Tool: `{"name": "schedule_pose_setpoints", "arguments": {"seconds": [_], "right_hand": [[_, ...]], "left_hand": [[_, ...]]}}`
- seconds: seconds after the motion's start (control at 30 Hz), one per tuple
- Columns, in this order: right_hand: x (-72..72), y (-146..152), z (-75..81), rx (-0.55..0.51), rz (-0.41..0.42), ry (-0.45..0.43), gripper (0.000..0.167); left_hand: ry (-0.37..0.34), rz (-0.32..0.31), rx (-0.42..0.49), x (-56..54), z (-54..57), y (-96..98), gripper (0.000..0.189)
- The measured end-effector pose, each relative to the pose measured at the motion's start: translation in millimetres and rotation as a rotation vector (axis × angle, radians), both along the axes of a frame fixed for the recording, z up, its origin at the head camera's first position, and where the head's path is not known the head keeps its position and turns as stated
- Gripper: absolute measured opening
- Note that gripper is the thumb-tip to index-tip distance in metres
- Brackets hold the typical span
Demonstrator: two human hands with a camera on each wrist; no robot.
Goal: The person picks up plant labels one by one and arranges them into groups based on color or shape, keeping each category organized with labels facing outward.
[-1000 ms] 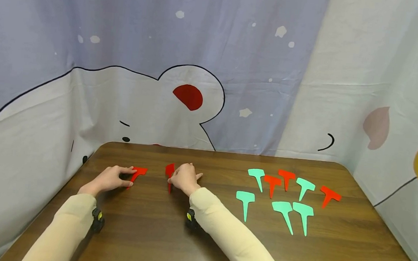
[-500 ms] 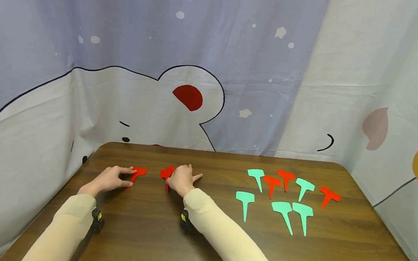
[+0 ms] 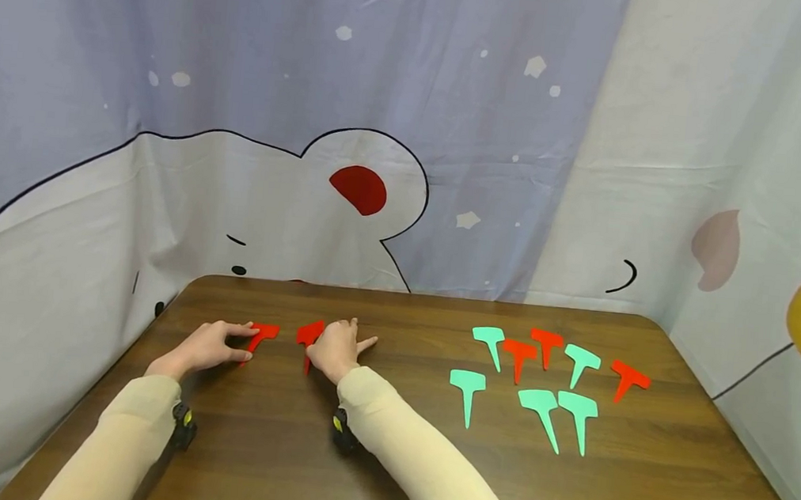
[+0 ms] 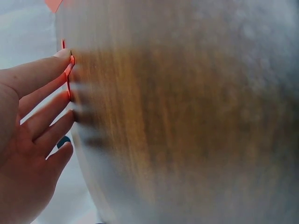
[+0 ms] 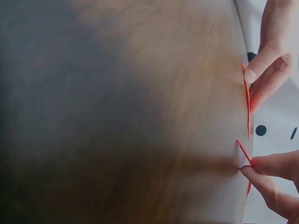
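On the left of the wooden table [image 3: 268,453], a red T-shaped plant label [image 3: 265,331] lies under the spread thumb and index finger of my left hand [image 3: 202,346]. Those two fingertips touch it at separate spots, as the right wrist view shows on the label [image 5: 248,123]. Just to its right, my right hand [image 3: 336,351] pinches a second red plant label [image 3: 309,332] by thumb and index finger. Its broad head faces the far edge, and part of its stem is hidden by the hand. In the right wrist view this label [image 5: 243,150] is tilted against the tabletop.
Toward the right lie more T-shaped plant labels, several mint green ones [image 3: 468,381] and three red ones [image 3: 520,349], [image 3: 547,339], [image 3: 629,376], heads mostly away from me. A patterned curtain [image 3: 497,131] hangs behind the table.
My right hand has moved left with its red plant label, which has turned flatter and now sits nearer the left one. The left hand has stayed in place.
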State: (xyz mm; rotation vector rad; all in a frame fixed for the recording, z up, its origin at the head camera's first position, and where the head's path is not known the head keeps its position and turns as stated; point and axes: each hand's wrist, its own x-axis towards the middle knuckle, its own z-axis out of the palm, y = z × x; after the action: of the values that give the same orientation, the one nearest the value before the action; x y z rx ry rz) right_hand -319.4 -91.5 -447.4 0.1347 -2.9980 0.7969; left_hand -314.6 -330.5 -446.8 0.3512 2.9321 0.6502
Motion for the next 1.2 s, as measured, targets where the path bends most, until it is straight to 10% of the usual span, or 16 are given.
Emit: {"name": "schedule_pose_setpoints", "arguments": {"seconds": [1.2], "right_hand": [[7.2, -22, -7.2, -0.085, -0.056, 0.077, 0.032]], "left_hand": [[0.011, -0.006, 0.011, 0.8, 0.3, -1.5, 0.06]]}}
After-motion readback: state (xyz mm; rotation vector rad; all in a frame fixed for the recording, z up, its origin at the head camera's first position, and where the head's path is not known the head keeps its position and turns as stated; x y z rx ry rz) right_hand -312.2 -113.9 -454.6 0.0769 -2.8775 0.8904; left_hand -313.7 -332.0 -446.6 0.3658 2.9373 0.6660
